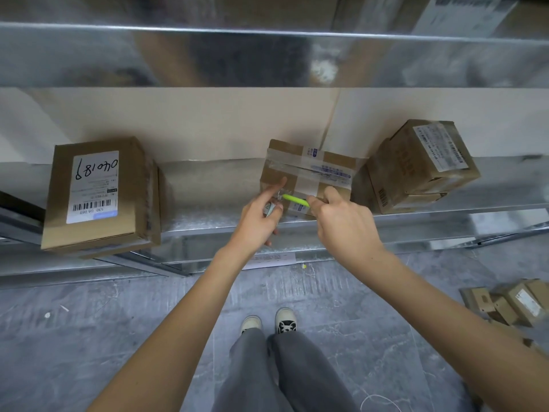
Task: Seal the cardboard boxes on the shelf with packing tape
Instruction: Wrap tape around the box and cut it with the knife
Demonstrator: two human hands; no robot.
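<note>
A small cardboard box stands on the metal shelf, with clear packing tape across its top. My right hand grips a bright green tool, perhaps a cutter or pen, whose tip sits at the near edge of the box. My left hand holds a small crumpled piece of tape or a small object; its index finger is stretched out and touches the box's front left corner. No tape roll shows.
A bigger labelled box sits at the shelf's left. Two stacked boxes stand right of the small one. An upper shelf hangs overhead. Flattened cartons and a paper slip lie on the grey floor.
</note>
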